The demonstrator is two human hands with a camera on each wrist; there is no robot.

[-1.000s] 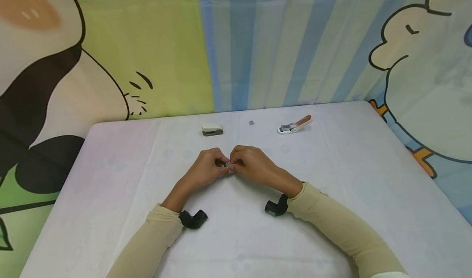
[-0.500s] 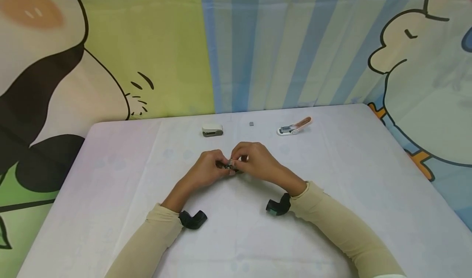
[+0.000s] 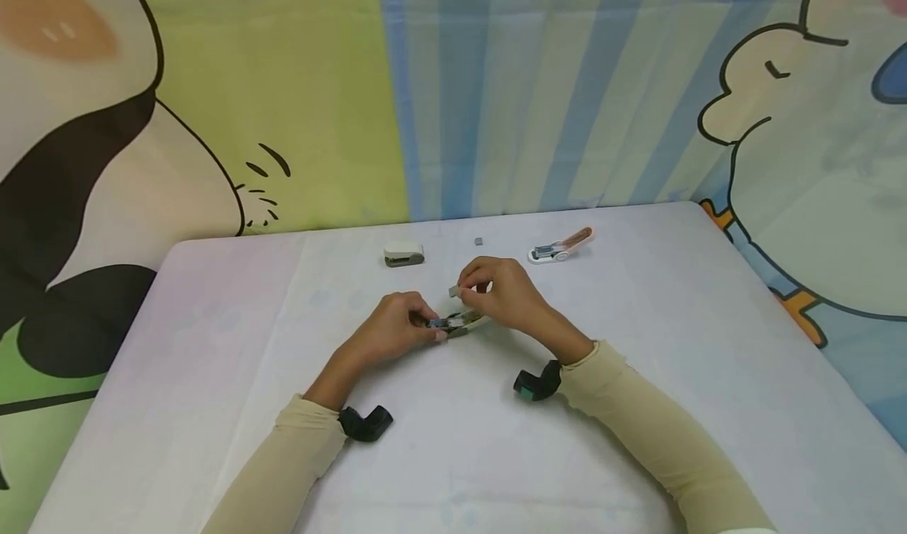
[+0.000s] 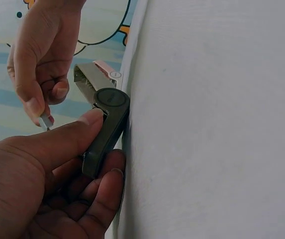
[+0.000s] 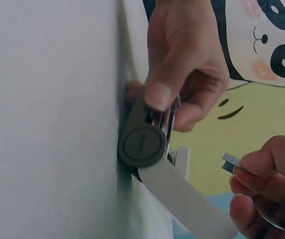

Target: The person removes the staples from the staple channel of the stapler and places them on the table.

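My left hand (image 3: 391,328) grips the dark grey-green base of an opened stapler (image 4: 111,114), thumb along its side and fingers beneath. The stapler's pale lid (image 5: 182,199) is swung back from the round hinge. It sits low over the white table, its metal channel facing up in the head view. Just above and to the right, my right hand (image 3: 509,296) pinches a short grey strip of staples (image 5: 230,162) between thumb and forefinger. The strip is apart from the stapler.
Toward the back of the white-covered table (image 3: 602,439) stand a closed cream-and-grey stapler (image 3: 404,254), a small grey staple block (image 3: 478,241) and an opened white-and-pink stapler (image 3: 560,248). Behind them hangs a printed cartoon cloth (image 3: 319,124).
From beside the left fingers, my right hand has drawn up and to the right with the staple strip. The opened stapler now shows more clearly in my left hand, which has barely moved.
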